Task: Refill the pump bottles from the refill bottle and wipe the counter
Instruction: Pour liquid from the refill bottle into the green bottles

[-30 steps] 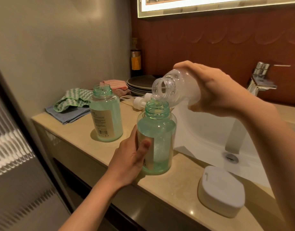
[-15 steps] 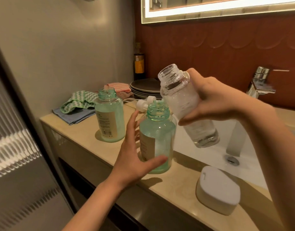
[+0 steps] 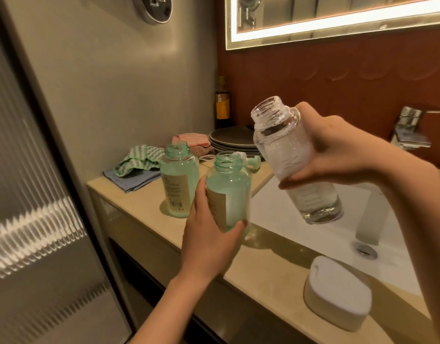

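1. Looks like a bathroom, in a home or a hotel.
2. Shows a white sink basin (image 3: 301,219) set into a beige counter (image 3: 139,202), with a chrome faucet (image 3: 410,127) behind.
3. Has a backlit mirror (image 3: 338,11) above and a ribbed glass door (image 3: 27,219) at left.

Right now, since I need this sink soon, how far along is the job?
Done: both green bottles are uncapped. In hand: left hand grips the nearer green bottle, right hand holds the refill bottle mouth up, not pouring. Left: pump heads lie on the counter; cloths sit untouched.
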